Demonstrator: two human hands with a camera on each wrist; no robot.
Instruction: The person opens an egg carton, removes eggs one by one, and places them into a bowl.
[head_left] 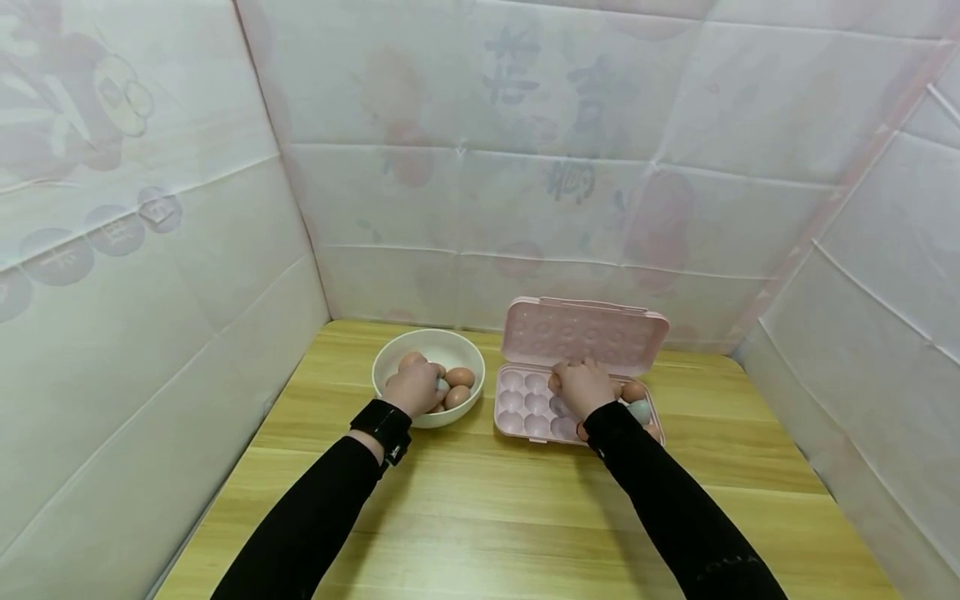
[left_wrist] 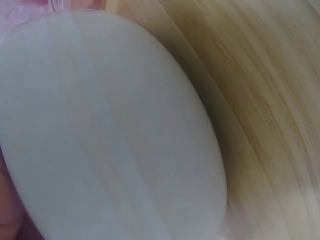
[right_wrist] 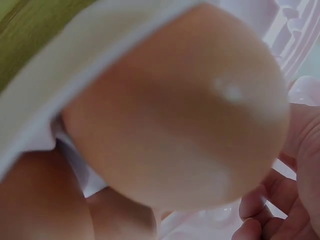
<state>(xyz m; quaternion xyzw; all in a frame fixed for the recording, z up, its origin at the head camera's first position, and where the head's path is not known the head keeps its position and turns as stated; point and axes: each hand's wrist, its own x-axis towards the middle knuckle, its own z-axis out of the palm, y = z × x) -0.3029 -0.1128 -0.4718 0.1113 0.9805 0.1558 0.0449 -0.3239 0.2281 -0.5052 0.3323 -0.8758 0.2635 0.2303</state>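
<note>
In the head view my left hand (head_left: 414, 388) reaches down into a cream bowl (head_left: 382, 354) of eggs. Its fingers hold a pale egg (head_left: 442, 386), with brown eggs (head_left: 459, 377) around it. My right hand (head_left: 583, 387) is over the left-middle part of a pink egg carton (head_left: 512, 425), whose lid (head_left: 585, 333) stands raised behind. Curled fingers grip a brown egg (head_left: 555, 383) at the back row. From the right wrist, another brown egg (right_wrist: 185, 115) looms close, and bent fingers (right_wrist: 255, 205) show beyond it. The bowl's outer wall (left_wrist: 110, 125) fills the left wrist view.
Brown eggs (head_left: 633, 391) and a pale blue egg (head_left: 640, 411) sit in the carton's right side; cups on its left show bare. Both containers stand near the back of a wooden table (head_left: 480, 517), with white printed sheeting (head_left: 465, 208) behind and at the sides.
</note>
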